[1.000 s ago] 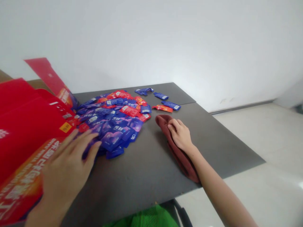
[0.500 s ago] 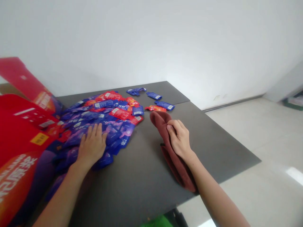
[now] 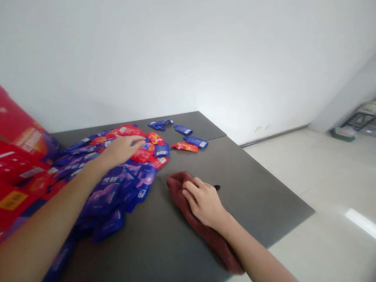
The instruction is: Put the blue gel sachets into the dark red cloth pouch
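Note:
A folded brownish-red cloth (image 3: 179,188) lies along the dark grey table, with my right hand (image 3: 204,201) closed on its upper part. A small black piece (image 3: 217,187) shows just beyond those knuckles; what it is I cannot tell. My left hand (image 3: 123,149) is over the pile of blue and purple packets (image 3: 107,194), near its far side, fingers stretched toward the red packets (image 3: 142,155). It seems to hold nothing; whether it touches the packets is unclear. The left forearm covers part of the pile.
A red printed cardboard box (image 3: 23,129) stands open at the left edge. Loose blue packets (image 3: 196,141) and a red-orange packet (image 3: 185,146) lie farther back on the table (image 3: 252,196). Behind is a white wall (image 3: 190,58); a green bin (image 3: 343,134) sits on the floor.
My left hand has gone from the middle of the pile toward its far side. My right hand has brought the cloth nearer and slightly left, down flatter on the table. The view has shifted.

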`<state>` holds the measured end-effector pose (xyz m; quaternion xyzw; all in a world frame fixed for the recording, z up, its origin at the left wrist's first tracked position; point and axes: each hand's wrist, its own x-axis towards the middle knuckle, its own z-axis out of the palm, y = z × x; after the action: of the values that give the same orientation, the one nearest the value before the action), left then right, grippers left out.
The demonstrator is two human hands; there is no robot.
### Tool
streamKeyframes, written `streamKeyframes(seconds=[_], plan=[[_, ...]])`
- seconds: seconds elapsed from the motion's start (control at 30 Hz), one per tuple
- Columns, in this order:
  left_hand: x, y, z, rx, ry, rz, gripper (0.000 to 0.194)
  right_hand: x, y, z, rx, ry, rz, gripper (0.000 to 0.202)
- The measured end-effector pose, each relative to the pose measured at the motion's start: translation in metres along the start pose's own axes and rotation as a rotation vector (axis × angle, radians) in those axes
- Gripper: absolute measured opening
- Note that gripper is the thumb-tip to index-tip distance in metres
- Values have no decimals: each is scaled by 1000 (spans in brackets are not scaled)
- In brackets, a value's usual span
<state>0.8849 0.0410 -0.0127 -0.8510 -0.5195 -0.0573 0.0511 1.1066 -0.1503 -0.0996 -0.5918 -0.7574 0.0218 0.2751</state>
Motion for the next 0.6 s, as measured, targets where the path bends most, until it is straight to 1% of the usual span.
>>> streamKeyframes(seconds=[0.03, 0.07, 0.13, 0.17, 0.23, 0.3, 0.4, 0.47, 0.53, 0.6], plan=[[18, 4, 2, 13, -61, 27, 52, 0, 0, 0, 0, 1, 2, 23], [34, 9, 7, 29, -124, 52, 51, 0, 1, 0, 3, 12, 12, 23], [56, 18, 25, 70, -236, 100, 49, 1, 3, 0, 16, 49, 47, 25], [63, 22, 36, 91, -279, 125, 48, 2, 5, 1, 23, 64, 62, 25], [72, 31, 53, 135, -324, 168, 46, 3, 8, 1, 34, 76, 75, 25], [78, 40, 63, 173, -337, 208, 44, 3, 9, 1, 41, 63, 63, 25], [86, 57, 66, 215, -343, 244, 38, 3, 8, 1, 53, 52, 68, 25], [88, 69, 64, 235, -329, 238, 34, 3, 8, 0, 57, 65, 91, 25], [87, 79, 61, 245, -289, 226, 31, 3, 8, -1, 57, 79, 100, 26], [83, 88, 53, 241, -224, 218, 28, 3, 8, -2, 57, 90, 92, 27]])
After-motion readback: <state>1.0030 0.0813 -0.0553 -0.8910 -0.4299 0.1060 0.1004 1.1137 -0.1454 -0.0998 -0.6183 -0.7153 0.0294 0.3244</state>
